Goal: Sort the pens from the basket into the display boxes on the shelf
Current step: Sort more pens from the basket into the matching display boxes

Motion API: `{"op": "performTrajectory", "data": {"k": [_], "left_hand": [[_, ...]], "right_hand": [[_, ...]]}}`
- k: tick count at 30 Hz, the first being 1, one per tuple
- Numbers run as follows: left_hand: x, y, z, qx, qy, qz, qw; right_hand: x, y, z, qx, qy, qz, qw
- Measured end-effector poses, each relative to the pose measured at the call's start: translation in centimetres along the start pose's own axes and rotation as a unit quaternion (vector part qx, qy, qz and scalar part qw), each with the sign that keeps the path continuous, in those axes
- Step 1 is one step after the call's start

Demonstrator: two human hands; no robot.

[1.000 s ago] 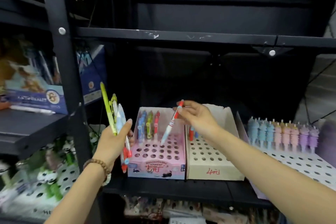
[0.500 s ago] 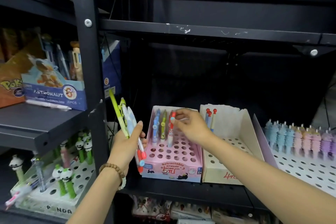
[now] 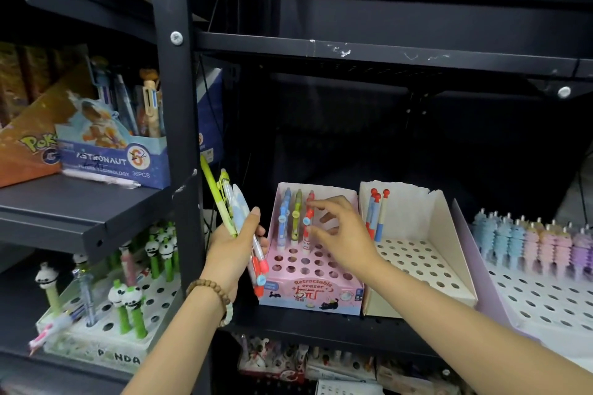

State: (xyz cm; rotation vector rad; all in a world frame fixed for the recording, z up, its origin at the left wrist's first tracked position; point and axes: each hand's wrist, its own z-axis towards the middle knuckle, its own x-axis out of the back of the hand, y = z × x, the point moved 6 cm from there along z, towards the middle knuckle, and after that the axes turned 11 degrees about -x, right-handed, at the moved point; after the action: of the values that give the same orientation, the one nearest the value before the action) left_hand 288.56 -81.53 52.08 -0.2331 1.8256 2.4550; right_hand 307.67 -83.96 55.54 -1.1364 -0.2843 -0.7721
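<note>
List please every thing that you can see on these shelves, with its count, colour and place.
pink display box: one, pink, centre
standing pens: three, blue, green, red, back row of pink display box
white display box: one, white, right of pink display box
red-capped pens: three, red, blue, cream, back left of white display box
pastel pens: many, blue to purple, far right
panda pens: many, green, lower left
Astronaut box: one, blue, upper left
left grip: one, holds bundle of pens, green, blue, red
right grip: one, fingers relaxed, over pink display box
</note>
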Motion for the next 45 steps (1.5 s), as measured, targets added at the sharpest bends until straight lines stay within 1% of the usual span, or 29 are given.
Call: {"op": "performTrajectory", "data": {"k": [2,4,5,6,8,9,10,12,14,15,18,19,20,23,26,28,30,32,35,37,40,43,45], "left_hand": [[-0.4,0.3,-0.3,0.006,-0.013,-0.021,1.000],[-1.2,0.7,-0.7,0.027,-0.023,-0.112,0.993],[-1.8,0.9,-0.9,0.039,-0.029,-0.167,0.985],[-2.4,1.2,-1.1,0.048,-0.034,-0.211,0.976],[-3.5,1.7,-1.4,0.051,-0.044,-0.252,0.965],[-4.1,1.8,-1.5,0.044,-0.050,-0.257,0.964],[-4.6,2.0,-1.7,0.036,-0.055,-0.257,0.964],[-5.4,2.2,-2.0,0.021,-0.067,-0.240,0.968],[-5.8,2.4,-2.1,0.014,-0.074,-0.222,0.972],[-5.9,2.5,-2.1,0.015,-0.071,-0.218,0.973],[-6.2,2.5,-2.2,0.024,-0.070,-0.209,0.975],[-6.3,2.4,-2.3,0.026,-0.074,-0.202,0.976],[-6.4,2.4,-2.3,0.026,-0.075,-0.192,0.978],[-6.2,2.2,-1.9,0.034,-0.057,-0.163,0.984],[-5.8,1.8,-1.2,0.056,-0.035,-0.131,0.989],[-5.7,1.6,-1.1,0.068,-0.028,-0.121,0.990],[-5.9,1.7,-1.0,0.076,-0.034,-0.131,0.988],[-6.0,1.8,-0.9,0.075,-0.047,-0.134,0.987],[-5.0,1.6,-0.8,0.052,-0.047,-0.082,0.994],[-4.0,1.3,-0.9,0.027,-0.042,-0.049,0.998],[-2.8,0.8,-1.0,0.008,-0.035,-0.026,0.999],[-2.5,0.5,-0.9,0.014,-0.035,-0.032,0.999],[-2.4,0.3,-0.8,0.022,-0.034,-0.016,0.999]], "right_hand": [[0.9,-0.8,-0.6,-0.006,0.012,0.019,1.000],[1.5,-1.8,-1.6,-0.021,0.004,0.069,0.997],[1.3,-2.0,-2.3,-0.044,-0.029,0.103,0.993],[0.7,-2.1,-3.0,-0.080,-0.083,0.141,0.983],[-0.7,-2.2,-4.8,-0.163,-0.199,0.218,0.942],[-1.0,-2.3,-5.4,-0.185,-0.230,0.245,0.923],[-1.0,-2.4,-5.8,-0.192,-0.242,0.265,0.913],[-0.4,-2.4,-5.9,-0.190,-0.231,0.288,0.910],[0.5,-1.9,-5.7,-0.198,-0.197,0.306,0.910],[0.8,-1.5,-5.6,-0.209,-0.182,0.323,0.905],[1.2,-1.0,-5.5,-0.236,-0.182,0.403,0.865],[1.3,-1.1,-5.4,-0.234,-0.183,0.417,0.859],[1.5,-1.2,-5.3,-0.223,-0.176,0.413,0.865],[2.4,-1.8,-4.8,-0.164,-0.128,0.359,0.910],[3.0,-2.8,-4.4,-0.088,-0.087,0.284,0.951],[3.3,-3.4,-4.1,-0.034,-0.067,0.233,0.970],[3.3,-3.9,-4.0,0.006,-0.071,0.220,0.973],[3.6,-4.0,-3.6,0.010,-0.067,0.242,0.968],[5.5,-3.3,-2.1,-0.019,0.001,0.331,0.943],[6.9,-2.5,-1.0,-0.034,0.041,0.349,0.936],[7.1,-1.8,0.0,-0.041,0.034,0.294,0.954],[5.7,-1.3,0.5,-0.038,0.006,0.238,0.970],[4.6,-1.2,0.7,-0.039,-0.012,0.209,0.977]]}}
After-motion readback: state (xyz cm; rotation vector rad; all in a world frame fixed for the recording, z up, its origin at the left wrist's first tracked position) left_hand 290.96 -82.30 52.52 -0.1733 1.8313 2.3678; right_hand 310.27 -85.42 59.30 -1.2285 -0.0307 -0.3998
